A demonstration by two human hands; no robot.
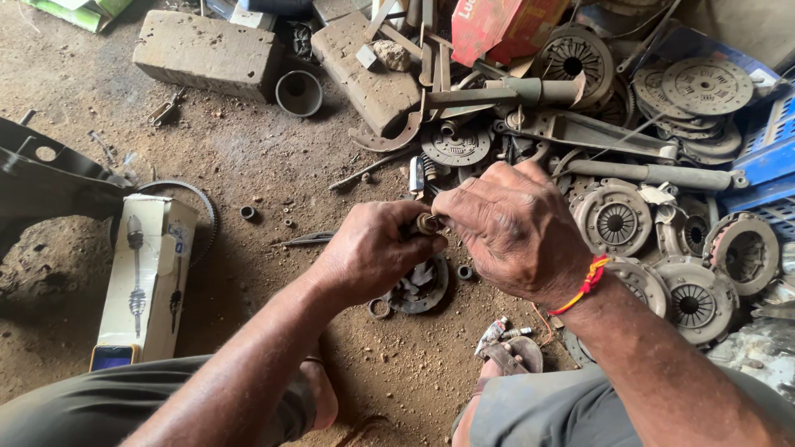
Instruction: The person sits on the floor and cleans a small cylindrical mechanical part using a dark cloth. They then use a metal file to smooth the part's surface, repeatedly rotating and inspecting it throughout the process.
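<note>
My left hand is closed around a small round metal part, a ring-shaped bearing or bush, held above the dirt floor. My right hand meets it from the right, fingers curled over the same part; a red and yellow thread is tied on that wrist. Directly below my hands lies a round clutch disc on the ground, with a small metal ring beside it. Much of the held part is hidden by my fingers.
A white carton with a drive-shaft picture lies at left beside a toothed ring gear. Several clutch plates and metal scrap pile up at right, with blue crates. Stone blocks sit at the back. My sandalled feet are below.
</note>
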